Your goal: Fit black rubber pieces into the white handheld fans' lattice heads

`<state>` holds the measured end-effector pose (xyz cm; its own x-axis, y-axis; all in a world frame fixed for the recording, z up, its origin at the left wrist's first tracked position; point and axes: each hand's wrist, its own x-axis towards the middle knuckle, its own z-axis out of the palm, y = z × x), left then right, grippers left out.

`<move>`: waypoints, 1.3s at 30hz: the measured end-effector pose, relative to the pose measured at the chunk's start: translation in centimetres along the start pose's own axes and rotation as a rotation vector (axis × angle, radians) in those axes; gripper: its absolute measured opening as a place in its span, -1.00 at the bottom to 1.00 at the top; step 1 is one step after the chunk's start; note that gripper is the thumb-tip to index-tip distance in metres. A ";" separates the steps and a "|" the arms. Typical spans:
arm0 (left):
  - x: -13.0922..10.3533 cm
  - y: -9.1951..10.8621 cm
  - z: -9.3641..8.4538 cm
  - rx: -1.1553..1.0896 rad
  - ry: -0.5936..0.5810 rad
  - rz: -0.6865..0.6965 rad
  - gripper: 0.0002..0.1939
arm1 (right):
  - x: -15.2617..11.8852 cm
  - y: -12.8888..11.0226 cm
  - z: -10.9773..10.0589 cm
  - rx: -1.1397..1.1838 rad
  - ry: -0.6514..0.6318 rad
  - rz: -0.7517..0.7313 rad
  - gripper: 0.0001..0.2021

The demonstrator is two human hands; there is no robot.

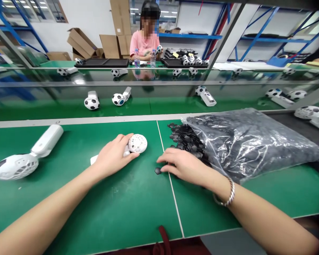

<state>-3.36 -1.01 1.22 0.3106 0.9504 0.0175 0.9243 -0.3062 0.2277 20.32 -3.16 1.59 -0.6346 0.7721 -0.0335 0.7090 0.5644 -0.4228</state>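
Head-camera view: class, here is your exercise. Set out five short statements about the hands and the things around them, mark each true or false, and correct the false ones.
1. The left hand holds a white perforated ball. True.
2. The silver bracelet is on the left wrist. False: it is on the right wrist.
3. The right hand has its thumb tip at a loose black piece. True.
4. The clear plastic bag lies left of the left hand. False: it lies to the right, next to a pile of black pieces.
5. A football-shaped device with a white handle lies left of the left hand. True.
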 end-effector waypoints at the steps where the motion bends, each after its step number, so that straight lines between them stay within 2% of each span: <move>1: -0.1 0.1 0.0 -0.013 -0.011 0.005 -0.41 | 0.1 -0.3 0.5 -0.010 -0.019 -0.013 -0.80; 5: -0.7 0.8 -0.1 -0.071 -0.071 0.058 -0.40 | 0.4 -0.8 2.1 -0.016 -0.019 0.039 -0.83; 9: -1.3 1.5 0.1 -0.096 -0.091 0.091 -0.41 | 0.3 -0.6 1.7 0.075 -0.016 0.006 -0.92; 15: -1.7 2.1 0.3 -0.095 -0.088 0.132 -0.37 | -0.3 -0.9 0.6 0.212 0.243 -0.157 -0.86; 19: -2.0 2.7 0.2 -0.140 -0.127 0.127 -0.38 | -0.3 -1.2 1.4 0.238 0.306 -0.197 -0.88; 23: -2.1 3.0 0.2 -0.229 -0.095 0.177 -0.40 | -0.1 -1.3 2.2 0.169 0.373 -0.224 -0.91; 27: -1.8 3.0 0.3 -0.274 -0.060 0.166 -0.36 | 0.2 -1.4 2.6 0.072 0.418 -0.195 -0.94; 32: -1.7 3.0 0.5 -0.296 -0.016 0.175 -0.42 | 0.5 -1.4 2.6 0.153 0.468 -0.156 -0.96; 39: -1.8 3.0 0.8 -0.302 -0.012 0.180 -0.42 | 0.7 -0.8 2.8 0.184 0.460 -0.161 -0.94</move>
<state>-0.99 -3.68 1.08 0.4669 0.8814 0.0722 0.7480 -0.4371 0.4994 18.41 -3.89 -0.66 -0.5010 0.7519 0.4286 0.5216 0.6575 -0.5437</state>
